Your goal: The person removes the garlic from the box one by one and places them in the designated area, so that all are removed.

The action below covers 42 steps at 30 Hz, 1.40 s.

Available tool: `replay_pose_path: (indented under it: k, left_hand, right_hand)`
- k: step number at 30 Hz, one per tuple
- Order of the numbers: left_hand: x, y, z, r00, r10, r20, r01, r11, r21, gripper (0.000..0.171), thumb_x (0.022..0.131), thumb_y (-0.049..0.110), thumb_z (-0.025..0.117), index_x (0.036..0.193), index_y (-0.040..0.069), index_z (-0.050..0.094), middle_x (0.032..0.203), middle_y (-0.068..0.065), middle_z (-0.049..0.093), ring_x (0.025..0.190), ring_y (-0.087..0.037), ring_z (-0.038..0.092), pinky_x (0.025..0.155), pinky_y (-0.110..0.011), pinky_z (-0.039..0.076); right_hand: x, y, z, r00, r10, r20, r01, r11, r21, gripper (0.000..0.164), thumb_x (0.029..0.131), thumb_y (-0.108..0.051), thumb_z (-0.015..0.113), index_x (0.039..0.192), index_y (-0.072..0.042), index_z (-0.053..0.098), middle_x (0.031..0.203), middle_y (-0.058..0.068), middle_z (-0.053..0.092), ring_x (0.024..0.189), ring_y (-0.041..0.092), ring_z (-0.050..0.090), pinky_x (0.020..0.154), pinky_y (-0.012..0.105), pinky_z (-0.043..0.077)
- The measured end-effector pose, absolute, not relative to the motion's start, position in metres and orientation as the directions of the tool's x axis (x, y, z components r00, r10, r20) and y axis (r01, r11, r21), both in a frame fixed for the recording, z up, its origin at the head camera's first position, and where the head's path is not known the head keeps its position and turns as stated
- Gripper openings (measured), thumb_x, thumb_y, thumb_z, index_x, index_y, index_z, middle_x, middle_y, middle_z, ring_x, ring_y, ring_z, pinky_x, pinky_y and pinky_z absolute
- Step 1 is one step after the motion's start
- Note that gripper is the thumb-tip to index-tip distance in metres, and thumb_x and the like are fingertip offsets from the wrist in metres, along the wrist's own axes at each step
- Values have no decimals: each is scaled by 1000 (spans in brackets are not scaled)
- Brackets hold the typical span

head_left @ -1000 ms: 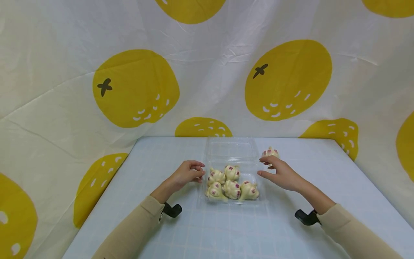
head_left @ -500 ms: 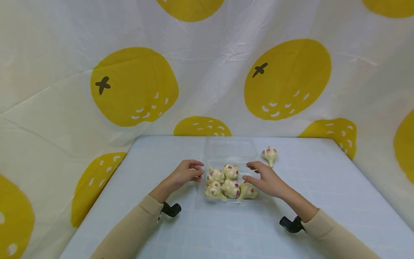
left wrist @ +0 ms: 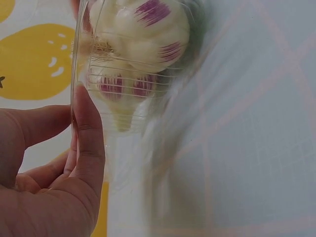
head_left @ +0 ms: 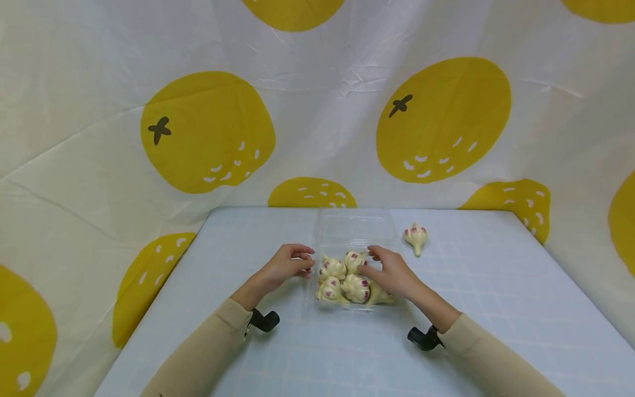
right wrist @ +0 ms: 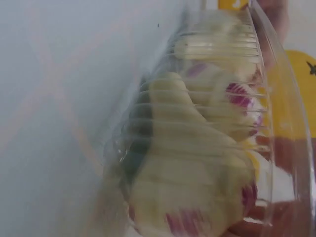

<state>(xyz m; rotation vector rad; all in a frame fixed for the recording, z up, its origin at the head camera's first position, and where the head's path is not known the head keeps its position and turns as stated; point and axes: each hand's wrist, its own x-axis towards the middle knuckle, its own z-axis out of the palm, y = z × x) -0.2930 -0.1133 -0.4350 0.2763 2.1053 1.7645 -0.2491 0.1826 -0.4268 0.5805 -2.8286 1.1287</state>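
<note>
A clear plastic clamshell container (head_left: 347, 307) lies open on the table, holding several garlic bulbs with purple marks; one bulb (head_left: 354, 258) sits at the back. My left hand (head_left: 289, 264) pinches the container's left rim (left wrist: 76, 64) between thumb and finger, as the left wrist view shows. My right hand (head_left: 393, 271) is over the container's right half, thumb and fingers apart beside the back bulb. It partly covers the front right bulb (head_left: 381, 295). In the right wrist view, the right fingers (right wrist: 279, 154) show through the clear wall, behind a pear-shaped bulb (right wrist: 192, 173).
The container's transparent lid (head_left: 355, 227) lies folded back toward the far table edge. A single garlic bulb (head_left: 415, 237) rests on the table to the right of the lid. A curtain (head_left: 322, 127) with yellow fruit prints hangs behind the table.
My right hand has moved left, from near the loose garlic bulb at the container's right side to over the container. The left hand stays at the left rim.
</note>
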Motion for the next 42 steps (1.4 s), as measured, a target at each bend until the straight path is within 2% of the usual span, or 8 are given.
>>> replay_pose_path:
  k: [9,21,25,29,31,33,37,42]
  left_hand:
    - [-294,-115,-434,-911,377,-166,-94,202,975,41,97,2,68,134,-12,55,92,-10,61,78,-19,64,73,-31,63]
    - [-291,-118,-434,-916,366,-164,-88,215,973,42,98,2,68,135,-12,54,93,-11,61,77,-18,63,74,-31,62]
    - [-292,-120,-435,-913,369,-171,-88,231,969,42,98,3,68,135,-11,54,93,-11,62,77,-18,63,74,-30,62]
    - [-295,-118,-434,-912,378,-160,-78,223,972,42,99,4,67,136,-11,54,94,-12,62,78,-19,63,74,-30,62]
    - [-296,-117,-432,-912,378,-158,-75,225,971,42,99,4,67,136,-11,54,95,-13,62,78,-19,63,74,-30,62]
    - [-296,-116,-431,-913,375,-162,-80,225,971,43,99,4,67,136,-11,54,96,-14,62,78,-19,63,74,-30,62]
    - [-295,-115,-432,-912,370,-175,-93,228,969,43,99,4,67,136,-11,53,95,-13,62,77,-18,63,74,-29,62]
    - [-295,-113,-436,-911,377,-167,-94,204,974,42,98,3,67,136,-11,54,93,-10,62,77,-18,63,73,-29,62]
  right_hand:
    - [-257,171,-434,-947,-298,121,-296,660,-690,52,99,-32,67,130,9,57,128,27,63,118,44,63,97,55,55]
    - [-264,162,-436,-973,-224,56,-197,679,-707,58,97,-35,71,128,12,57,116,26,67,109,40,67,92,51,58]
    - [-265,159,-437,-976,-212,55,-188,680,-709,45,97,-34,72,112,7,61,97,17,67,87,28,65,74,40,57]
    - [-266,160,-434,-973,-222,67,-201,667,-717,31,98,-29,71,95,-1,56,78,9,55,66,18,47,59,30,40]
    - [-266,161,-432,-971,-226,79,-213,668,-713,31,98,-28,70,95,-1,56,79,8,54,67,17,47,59,29,40]
    - [-265,161,-430,-971,-221,90,-218,669,-711,31,98,-29,70,99,0,58,84,8,59,73,19,54,64,31,46]
    - [-263,165,-423,-970,-223,94,-222,672,-706,39,99,-31,69,112,4,59,96,11,66,96,28,66,83,41,56]
    - [-259,177,-413,-959,-259,115,-263,657,-707,55,101,-33,67,134,8,51,109,15,66,112,36,65,95,50,56]
